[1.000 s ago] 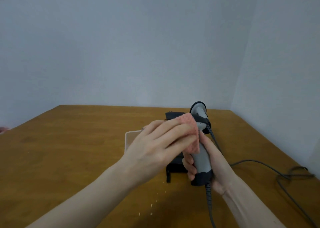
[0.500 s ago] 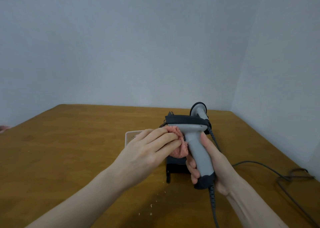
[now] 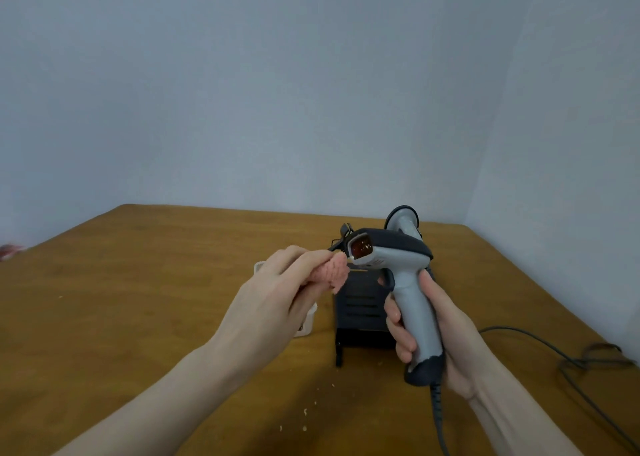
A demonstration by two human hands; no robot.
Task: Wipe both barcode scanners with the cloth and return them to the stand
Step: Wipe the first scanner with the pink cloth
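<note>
Both grips closed: right hand (image 3: 446,331) holds upright scanner (image 3: 398,282) facing left, left hand (image 3: 277,300) cloth (image 3: 332,274).

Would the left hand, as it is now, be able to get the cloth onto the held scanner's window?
Probably yes: the left hand pinches the pink cloth right beside the window, which faces it, with nothing between them.

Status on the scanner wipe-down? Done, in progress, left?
Done: nothing verifiable; the second scanner sits behind the black stand, its wipe state unclear. In hand: the right hand grips the grey scanner by its handle while the left hand presses the pink cloth at its window edge. Left: finish wiping, then dock it.
</note>
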